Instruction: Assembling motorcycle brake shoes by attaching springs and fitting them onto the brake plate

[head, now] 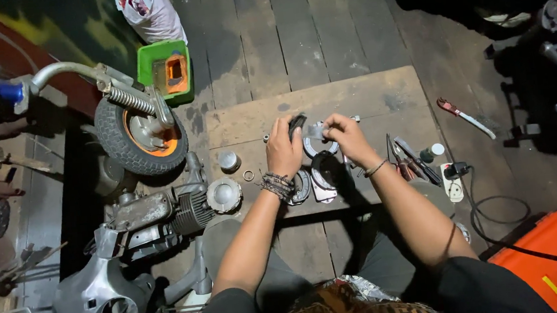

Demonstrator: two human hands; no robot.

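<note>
Both hands are up over the wooden board (327, 103): left hand (283, 151) gripping a dark curved brake shoe (296, 123), right hand (348, 138) pinching a small grey strip (316, 131) right beside it, more shoes (325, 171) lying just below

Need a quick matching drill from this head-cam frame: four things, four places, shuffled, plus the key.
Things:
1. small wheel
2. green tub
3. orange case
4. power strip

Places:
A. bottom right corner of the view, on the floor
B. left of the board, beside the engine
C. right end of the board, past the pliers
D. on the floor planks above the wheel, by the white bag

Pairs: 1-B, 2-D, 3-A, 4-C
</note>
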